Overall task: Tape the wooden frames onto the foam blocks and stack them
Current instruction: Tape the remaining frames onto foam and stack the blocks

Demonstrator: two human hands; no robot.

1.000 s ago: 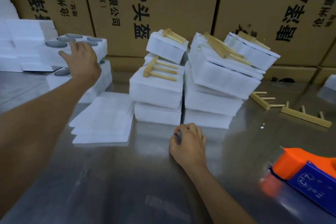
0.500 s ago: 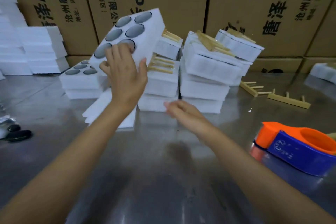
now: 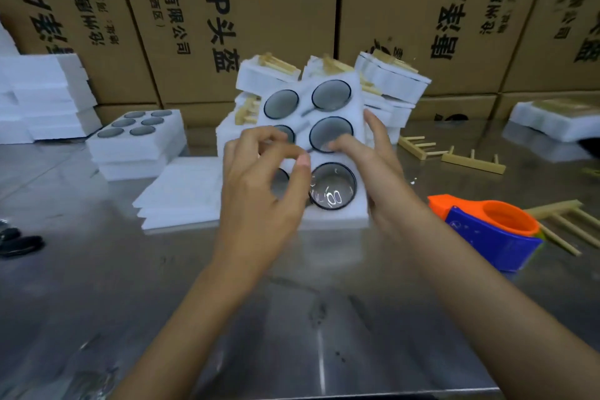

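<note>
Comparing with the view a second before, we noted that the foam block with six round glass lenses had left the pile on the left and now stood in front of us, its lower edge on the steel table, tilted back against the stacks of finished blocks. Half a second earlier it was in the air in the left hand alone; now both hands were on it. We judged this to mean a fresh block was in position and the next step, fetching a frame and taping it on, had not begun.

Left hand: fingers curled over the block's left half, thumb and forefinger close together as if pinching at the foam; whether it truly gripped the foam we could not tell. Right hand: fingers straight, pressing the face and right edge, steadying the block.

Block appearance: white, soft-looking foam, two columns of three pockets, each holding a dark-rimmed lens; the lower right lens showed bright reflections. No wooden frame lay on it.

Loose wooden frames lay on the table to the right, well apart from the block. The orange and blue tape dispenser sat near the right forearm, untouched. Another lens-filled block remained on the left pile.
</note>
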